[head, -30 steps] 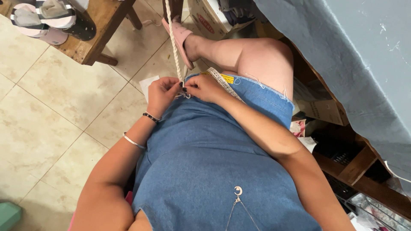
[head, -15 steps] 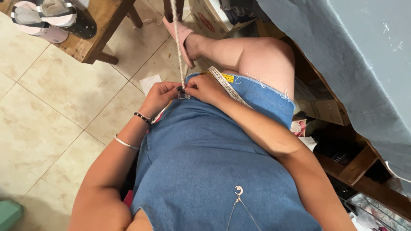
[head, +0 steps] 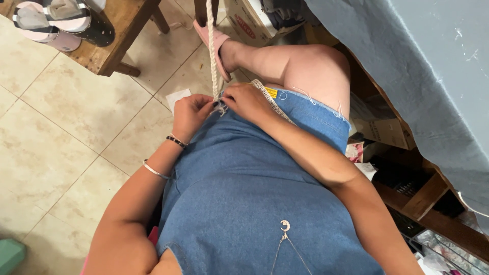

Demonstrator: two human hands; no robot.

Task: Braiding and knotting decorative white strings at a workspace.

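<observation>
Cream braided cord (head: 212,56) runs taut from the top of the view down to both sets of fingertips, which meet over the lap of a blue denim dress (head: 244,183). Left hand (head: 191,116) pinches its lower end between thumb and curled fingers; right hand (head: 248,102) seems to pinch it too, fingers bunched. A measuring tape (head: 270,97) lies just beyond the right knuckles.

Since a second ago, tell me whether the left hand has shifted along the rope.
Cannot tell. The left hand pinches the cream braided rope beside the right hand at the denim hem, as before; against the wooden bench any shift is too slight to judge.
</observation>
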